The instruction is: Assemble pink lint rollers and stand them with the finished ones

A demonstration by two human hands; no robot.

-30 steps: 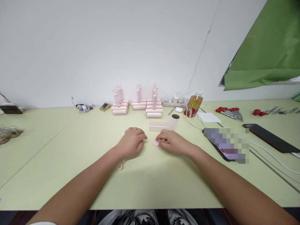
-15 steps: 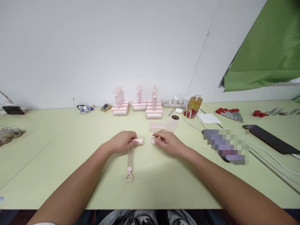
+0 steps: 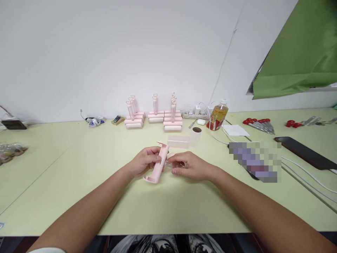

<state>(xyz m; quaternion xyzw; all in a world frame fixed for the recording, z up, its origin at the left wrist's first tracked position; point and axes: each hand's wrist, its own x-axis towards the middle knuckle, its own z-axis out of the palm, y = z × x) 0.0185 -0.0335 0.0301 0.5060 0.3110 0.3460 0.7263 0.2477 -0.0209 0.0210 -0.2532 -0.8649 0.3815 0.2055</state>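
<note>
My left hand point(image 3: 145, 162) is closed around a pale pink lint roller frame point(image 3: 159, 163), lifted and tilted with its open side to the left. My right hand point(image 3: 190, 166) is closed on a clear handle point(image 3: 169, 163), mostly hidden by the fingers, right beside the frame's middle. A round pink piece point(image 3: 171, 155) shows at my right fingertips. Behind the hands, a clear curved cover point(image 3: 178, 142) lies on the table, and a white sticky roll point(image 3: 196, 137) with a brown core stands beside it.
Several pink lint rollers point(image 3: 173, 123) stand by the wall with heart-ended handles up. To their right are a power strip point(image 3: 193, 116), a tilted drink bottle point(image 3: 218, 116), white paper point(image 3: 236, 130), red-handled tools point(image 3: 260, 123) and a dark phone point(image 3: 302, 151). White cables cross the right side.
The frame has been raised and turned by my left hand. Its heart-ended handle no longer lies toward the table's front edge. My right hand has come in against the frame.
</note>
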